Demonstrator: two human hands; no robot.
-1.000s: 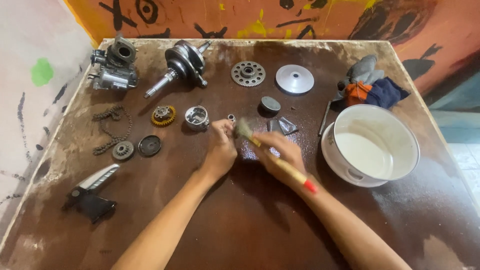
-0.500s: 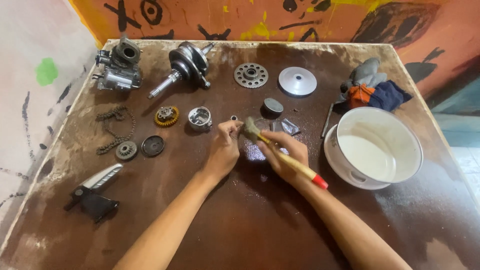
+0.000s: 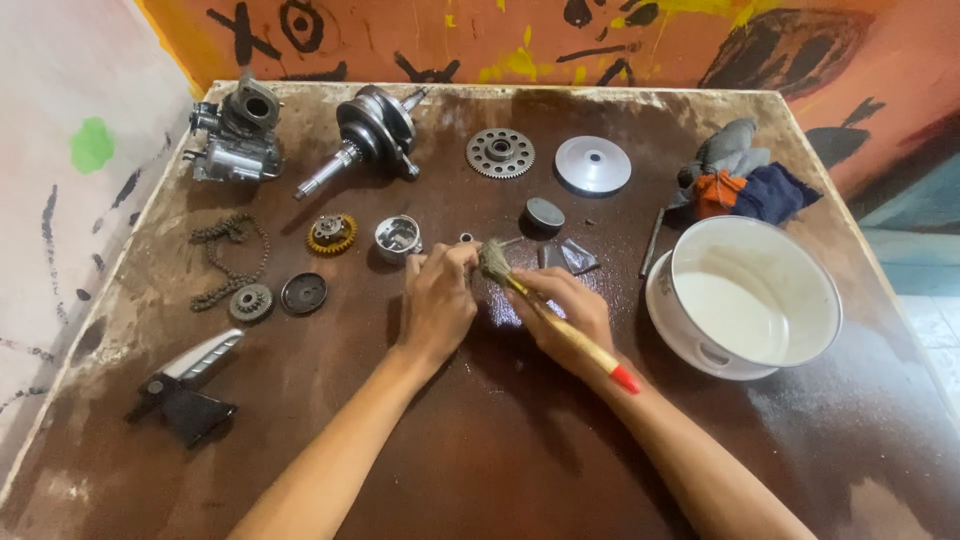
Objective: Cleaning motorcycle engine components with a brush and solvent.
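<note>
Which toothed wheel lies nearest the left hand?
The gold-coloured gear, just left of the piston; the small grey sprocket and large grey gear lie farther off.

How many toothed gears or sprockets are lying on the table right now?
3: a large grey sprocket at the far middle, a yellow-toothed gear left of the piston, and a small sprocket at the chain's end. The hands may hide others.

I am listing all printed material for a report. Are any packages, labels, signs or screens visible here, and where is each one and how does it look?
None: no package, label, sign or screen is in view.
Wall: behind the table, orange with black and yellow painted marks, not a sign.
Table: dark brown, bears loose metal engine parts, a white bowl and rags, all unlabelled.
</note>
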